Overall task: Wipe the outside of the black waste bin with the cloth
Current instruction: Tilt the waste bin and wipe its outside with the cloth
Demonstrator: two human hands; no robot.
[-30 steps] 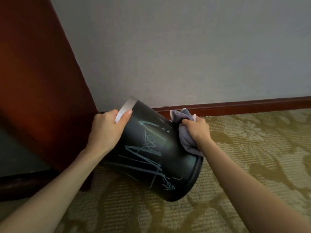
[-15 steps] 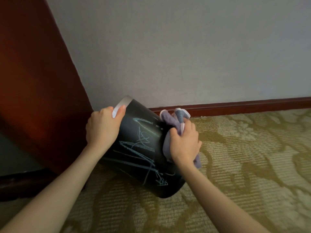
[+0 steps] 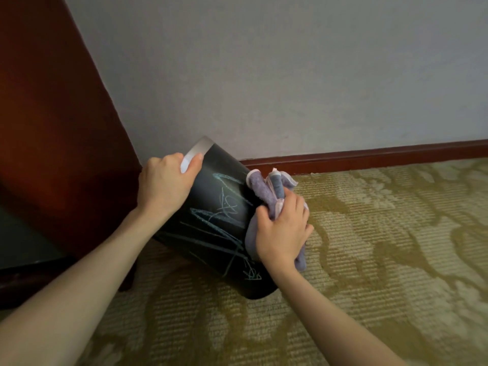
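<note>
The black waste bin [image 3: 211, 233] is tilted, its silver rim up and to the left and its base resting on the carpet. Pale chalk-like scribbles cover the side facing me. My left hand [image 3: 163, 184] grips the rim, thumb lying over the silver band. My right hand [image 3: 284, 231] clutches a bunched purple-grey cloth [image 3: 266, 192] and presses it against the bin's right side. Part of the cloth sticks out above my fingers and a corner hangs below my palm.
A dark red wooden panel [image 3: 52, 128] stands close on the left of the bin. A grey wall [image 3: 290, 75] with a red-brown skirting board [image 3: 369, 157] runs behind it. Patterned yellow-green carpet [image 3: 369, 260] stretches to the right and towards me.
My right hand with the cloth has slid down the bin's right side and turned palm-down over it. The bin has tipped a little further. My left hand keeps its hold on the rim.
</note>
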